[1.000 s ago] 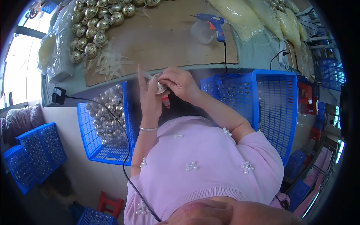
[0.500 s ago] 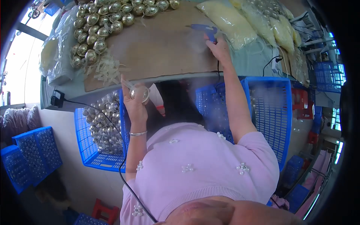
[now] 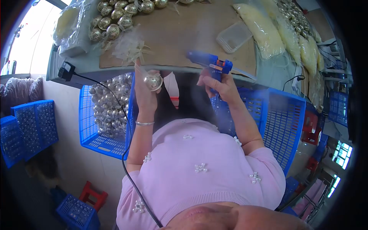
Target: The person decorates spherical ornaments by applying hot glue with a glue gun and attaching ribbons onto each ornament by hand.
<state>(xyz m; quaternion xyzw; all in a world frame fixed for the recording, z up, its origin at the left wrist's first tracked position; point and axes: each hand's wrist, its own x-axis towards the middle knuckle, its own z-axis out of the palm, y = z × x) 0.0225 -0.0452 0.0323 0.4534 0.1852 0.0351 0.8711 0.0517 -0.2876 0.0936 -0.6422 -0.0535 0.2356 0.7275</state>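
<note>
My left hand (image 3: 145, 96) is closed around a silvery bauble (image 3: 154, 81) with dark lettering and a pale ribbon, held just off the table's front edge. In my right hand (image 3: 225, 89) is a blue glue gun (image 3: 204, 58), gripped by its handle, its nozzle pointing left over the edge of the brown cardboard (image 3: 172, 40). The nozzle and the bauble are apart. Beyond my left hand lies a heap of pale ribbon pieces (image 3: 132, 48). More silvery baubles (image 3: 119, 14) are grouped at the back left of the cardboard.
A clear plastic box (image 3: 234, 36) lies at the cardboard's right, beside bags of pale yellow material (image 3: 260, 32). Below the table stand a blue crate (image 3: 105, 148) with baubles and another blue crate (image 3: 285, 122) at right. A black cable (image 3: 129, 130) hangs by my left arm.
My right hand has brought the glue gun back from the far right of the table toward me. The bauble stays in my left hand. The clear box has come into sight, and the view has shifted.
</note>
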